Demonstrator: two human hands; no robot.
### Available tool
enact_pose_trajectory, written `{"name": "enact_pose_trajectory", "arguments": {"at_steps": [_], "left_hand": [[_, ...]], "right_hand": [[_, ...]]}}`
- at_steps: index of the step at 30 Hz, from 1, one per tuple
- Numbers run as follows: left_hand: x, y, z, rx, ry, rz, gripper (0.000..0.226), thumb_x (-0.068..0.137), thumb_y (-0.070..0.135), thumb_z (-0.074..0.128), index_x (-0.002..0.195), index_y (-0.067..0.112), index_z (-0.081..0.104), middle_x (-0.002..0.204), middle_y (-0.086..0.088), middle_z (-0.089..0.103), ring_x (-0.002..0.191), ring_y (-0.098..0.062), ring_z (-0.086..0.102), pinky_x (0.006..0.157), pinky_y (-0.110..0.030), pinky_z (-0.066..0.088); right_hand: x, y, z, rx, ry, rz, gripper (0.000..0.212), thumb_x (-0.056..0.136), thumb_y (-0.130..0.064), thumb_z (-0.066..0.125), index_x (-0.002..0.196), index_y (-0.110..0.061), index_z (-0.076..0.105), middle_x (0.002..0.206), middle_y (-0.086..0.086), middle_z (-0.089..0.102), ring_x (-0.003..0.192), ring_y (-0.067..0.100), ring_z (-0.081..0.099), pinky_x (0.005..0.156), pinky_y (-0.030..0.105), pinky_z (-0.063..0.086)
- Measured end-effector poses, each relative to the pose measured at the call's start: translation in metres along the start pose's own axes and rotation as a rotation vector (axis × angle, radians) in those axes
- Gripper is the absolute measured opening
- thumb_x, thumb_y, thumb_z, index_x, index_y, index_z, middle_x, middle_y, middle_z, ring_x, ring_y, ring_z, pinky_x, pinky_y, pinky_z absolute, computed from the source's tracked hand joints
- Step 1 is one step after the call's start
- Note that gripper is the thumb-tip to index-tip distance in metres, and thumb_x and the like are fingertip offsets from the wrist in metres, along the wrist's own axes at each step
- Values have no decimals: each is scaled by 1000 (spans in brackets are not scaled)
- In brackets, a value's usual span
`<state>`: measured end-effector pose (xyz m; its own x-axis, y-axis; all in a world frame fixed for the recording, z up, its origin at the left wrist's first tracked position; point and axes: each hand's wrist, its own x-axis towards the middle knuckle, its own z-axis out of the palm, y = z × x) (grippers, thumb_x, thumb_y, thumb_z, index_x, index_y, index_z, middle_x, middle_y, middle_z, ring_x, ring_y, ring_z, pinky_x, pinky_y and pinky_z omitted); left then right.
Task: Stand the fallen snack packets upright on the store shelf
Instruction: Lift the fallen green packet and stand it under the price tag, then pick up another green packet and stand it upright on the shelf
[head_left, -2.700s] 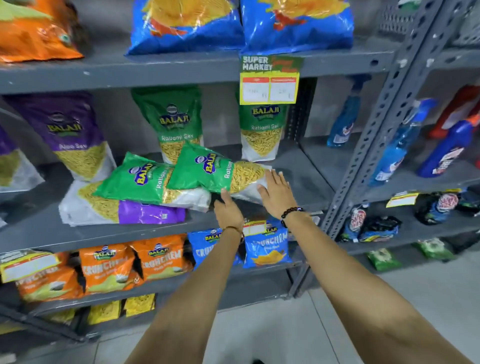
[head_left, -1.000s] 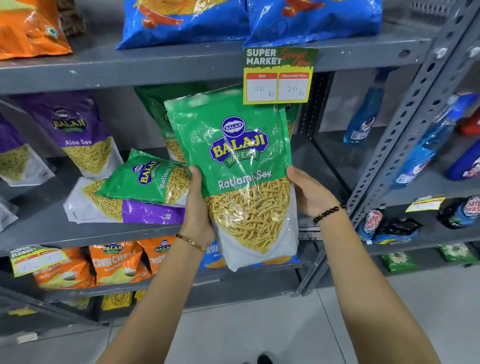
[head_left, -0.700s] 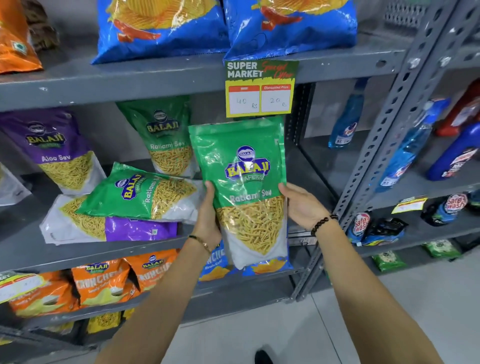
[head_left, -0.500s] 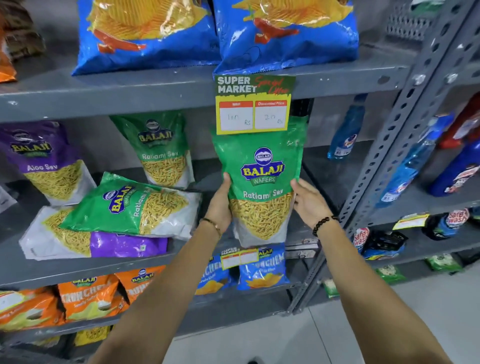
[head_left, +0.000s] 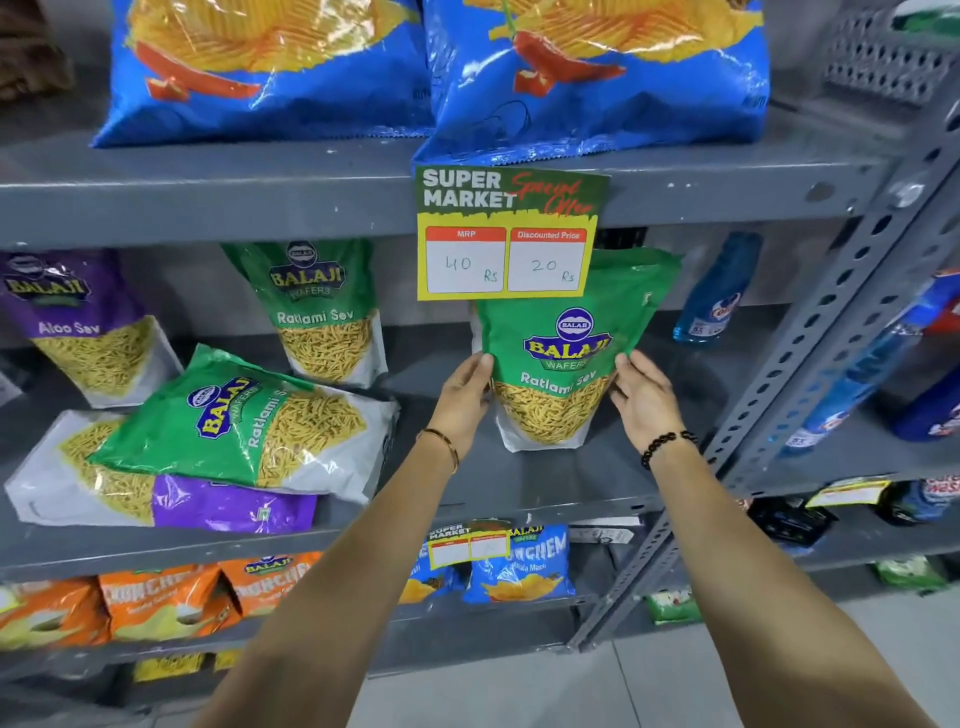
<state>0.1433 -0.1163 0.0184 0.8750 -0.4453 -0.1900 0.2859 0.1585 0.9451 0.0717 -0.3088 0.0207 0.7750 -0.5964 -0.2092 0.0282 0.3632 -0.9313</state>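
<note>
A green Ratlami Sev packet (head_left: 558, 353) stands upright at the right of the grey middle shelf (head_left: 519, 483), its top behind the price tag. My left hand (head_left: 465, 395) holds its left edge and my right hand (head_left: 644, 397) its right edge. Left of it, another green Ratlami Sev packet (head_left: 244, 421) lies on its side on top of a fallen purple packet (head_left: 218, 501). Further back, a green packet (head_left: 322, 312) and a purple Aloo Sev packet (head_left: 78, 322) stand upright.
A yellow-green price tag (head_left: 511, 234) hangs from the upper shelf, which carries big blue chip bags (head_left: 597, 78). Orange packets (head_left: 161, 603) and small blue packets (head_left: 519, 564) fill the shelf below. A perforated grey upright (head_left: 810, 364) separates blue spray bottles (head_left: 717, 291) at right.
Both hands lifted the green packet off the fallen pile, turned it upright, and carried it back onto the right side of the middle shelf, where it now stands.
</note>
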Motion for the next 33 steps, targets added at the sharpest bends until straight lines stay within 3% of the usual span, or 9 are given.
{"name": "enact_pose_trajectory", "arguments": {"at_steps": [7,10,13,16,19,22,25,28,33], "left_hand": [[-39,-12,-22,-48,38,-97,31,92,22,52,121,14,47,134,-9,49,134,-26,40,114,-38,32],[-69,-13,-40,-92,50,-117,37,93,25,51,128,12,44,138,-11,46,134,-27,41,112,-37,35],[-100,-18,-66,-142,63,-172,45,94,26,49,135,11,40,144,-12,43,132,-28,43,107,-36,38],[-123,-24,-94,-169,132,-219,46,94,30,46,136,10,39,139,-11,46,131,-29,44,102,-36,39],[-135,-22,-121,-207,345,-274,28,93,34,48,107,11,57,93,-6,60,90,-21,61,80,-32,47],[-134,-14,-144,-300,478,-287,27,90,43,51,78,18,49,51,1,44,46,-10,42,58,-26,38],[-125,-6,-150,-416,478,-265,29,93,44,43,110,21,49,89,-5,51,79,-20,50,74,-29,42],[-114,-3,-145,-496,538,-298,68,91,53,39,143,10,28,144,-13,40,132,-29,40,108,-35,33],[-87,-7,-141,-529,705,-279,75,83,66,37,134,11,44,136,-13,54,121,-30,53,86,-33,43]], "right_hand": [[-33,26,9,-7,254,98,39,91,-20,55,127,-5,51,137,12,52,130,26,46,105,39,39],[-53,47,18,-44,369,210,41,91,-22,54,124,1,53,116,14,55,105,26,54,81,34,51],[-81,70,39,-98,346,245,34,91,-18,50,120,-1,54,102,10,53,80,22,52,84,39,49],[-110,83,77,-149,236,266,18,91,-14,47,75,-10,51,71,5,44,58,16,41,63,32,45],[-125,90,116,-397,97,171,28,89,-24,52,63,-15,47,76,7,50,73,24,51,88,43,50],[-133,85,152,-599,-38,36,34,88,-30,54,89,3,62,94,18,61,101,35,57,98,46,45],[-128,76,186,-806,-211,-74,42,90,-28,50,97,13,58,108,31,62,104,39,57,83,38,44],[-118,71,215,-951,-364,-106,32,92,-32,48,94,-2,60,104,23,63,103,34,58,81,34,44],[-88,81,245,-1081,-471,-102,46,92,-35,49,122,0,54,126,21,59,115,34,55,97,40,45]]}}
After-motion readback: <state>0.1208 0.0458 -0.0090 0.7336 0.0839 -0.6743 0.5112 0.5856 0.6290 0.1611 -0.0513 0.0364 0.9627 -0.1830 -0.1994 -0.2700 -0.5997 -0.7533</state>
